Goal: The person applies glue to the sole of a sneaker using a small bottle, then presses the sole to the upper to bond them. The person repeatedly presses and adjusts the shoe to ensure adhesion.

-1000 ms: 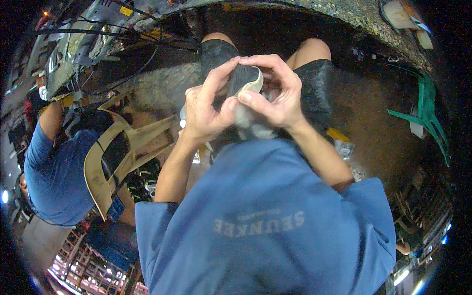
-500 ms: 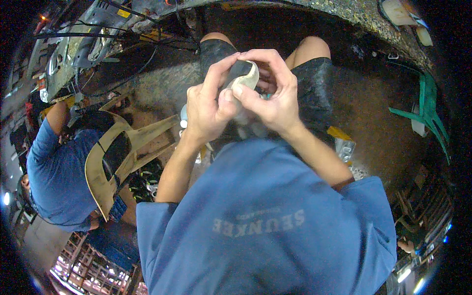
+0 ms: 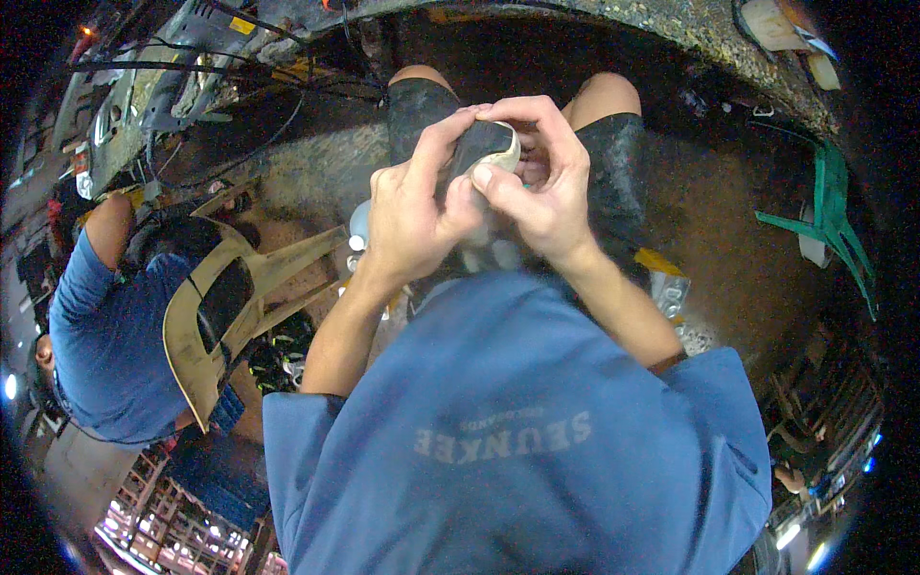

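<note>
My left hand (image 3: pixel 417 206) and my right hand (image 3: pixel 541 196) are raised over my lap, closed on a curled piece of sheet (image 3: pixel 503 158) with a dark grey face and a cream back, perhaps sandpaper. Both index fingertips meet at its upper edge, and both thumbs press at its lower, cream curl. The fingers behind it are partly hidden. Pale things below the hands are blurred and too indistinct to name. My bent knees, in dark shorts, lie on either side beyond the hands.
A co-worker (image 3: pixel 115 345) in blue bends at the left, beside a beige chair-like shell (image 3: pixel 187 355). Cables and a grey power tool (image 3: pixel 168 110) lie upper left. A rough ledge (image 3: pixel 690 53) curves across the top. A green chair-like piece (image 3: pixel 829 220) stands at the right.
My hands have shifted slightly, and the sheet's cream side has changed shape as it bends between them. The co-worker's arm has moved a little at the left.
</note>
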